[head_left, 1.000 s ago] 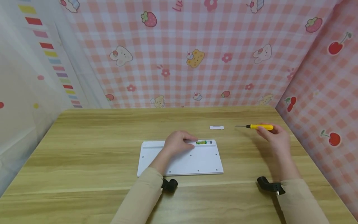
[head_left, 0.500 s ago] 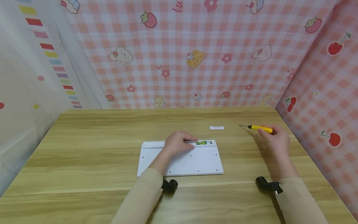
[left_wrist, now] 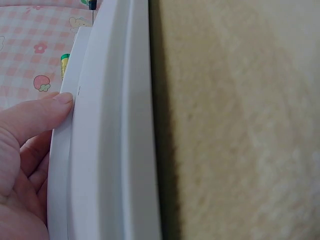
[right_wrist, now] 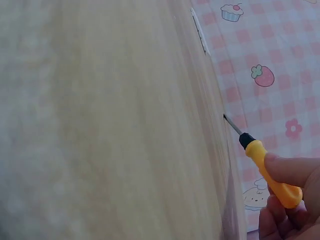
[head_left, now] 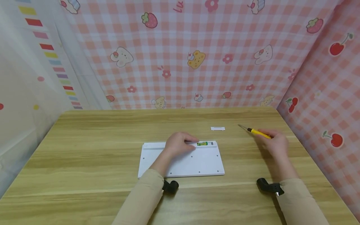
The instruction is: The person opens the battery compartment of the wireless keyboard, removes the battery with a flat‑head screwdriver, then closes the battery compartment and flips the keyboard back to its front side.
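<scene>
A white keyboard lies face down on the table, its raised strip along the far edge. My left hand grips that strip, thumb on the near side and fingers behind, as the left wrist view shows. Just right of the fingertips, a green and yellow battery sits in the strip's uncovered slot. Off to the right, my right hand holds a screwdriver by its yellow handle. Its shaft points away from me and to the left, the tip close over the table in the head view.
A small white battery cover lies on the wooden table beyond the keyboard's far right corner. Pink checked cloth hangs behind and at the right side; a pale curtain hangs at the left.
The screwdriver has swung from nearly level across the view to a slant, its handle end dropping toward me. My right hand has shifted slightly left. The left hand and keyboard stay put.
</scene>
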### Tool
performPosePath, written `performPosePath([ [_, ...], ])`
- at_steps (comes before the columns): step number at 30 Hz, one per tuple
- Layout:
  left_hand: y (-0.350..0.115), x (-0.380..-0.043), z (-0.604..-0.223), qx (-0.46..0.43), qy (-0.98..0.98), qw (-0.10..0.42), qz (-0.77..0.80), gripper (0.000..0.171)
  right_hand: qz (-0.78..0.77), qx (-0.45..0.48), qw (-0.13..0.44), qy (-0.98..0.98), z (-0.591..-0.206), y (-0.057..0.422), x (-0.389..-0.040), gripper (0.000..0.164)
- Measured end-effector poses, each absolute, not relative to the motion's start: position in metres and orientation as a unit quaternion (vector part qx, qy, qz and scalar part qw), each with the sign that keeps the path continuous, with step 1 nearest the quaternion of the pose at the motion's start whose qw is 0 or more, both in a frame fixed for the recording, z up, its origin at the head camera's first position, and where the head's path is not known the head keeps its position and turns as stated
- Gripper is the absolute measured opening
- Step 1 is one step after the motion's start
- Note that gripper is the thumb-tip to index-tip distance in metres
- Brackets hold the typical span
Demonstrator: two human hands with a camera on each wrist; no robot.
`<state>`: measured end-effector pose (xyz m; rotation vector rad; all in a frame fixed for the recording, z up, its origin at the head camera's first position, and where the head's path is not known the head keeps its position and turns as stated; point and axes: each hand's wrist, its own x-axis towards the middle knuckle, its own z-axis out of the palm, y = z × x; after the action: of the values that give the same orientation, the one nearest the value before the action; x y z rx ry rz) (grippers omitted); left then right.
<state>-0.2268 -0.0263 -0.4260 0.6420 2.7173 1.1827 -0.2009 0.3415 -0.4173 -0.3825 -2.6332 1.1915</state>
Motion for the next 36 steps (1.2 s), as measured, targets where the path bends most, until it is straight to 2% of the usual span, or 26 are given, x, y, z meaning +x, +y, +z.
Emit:
performPosePath([
  [10,-0.026,-0.227,-0.427,0.212,0.896,0.054,0.386,0.027,0.349,-0.057,0.099,-0.930,-0.427,0.342,-0.202,0.042],
  [20,-0.025,-0.226,-0.425,0.193,0.897,0.060,0.392,0.026,0.289,-0.008,0.065,-0.955,-0.430,0.343,-0.204,0.051],
  [36,-0.026,-0.226,-0.426,0.197,0.897,0.056,0.391,0.026,0.269,-0.017,0.019,-0.963,-0.425,0.337,-0.204,0.066],
])
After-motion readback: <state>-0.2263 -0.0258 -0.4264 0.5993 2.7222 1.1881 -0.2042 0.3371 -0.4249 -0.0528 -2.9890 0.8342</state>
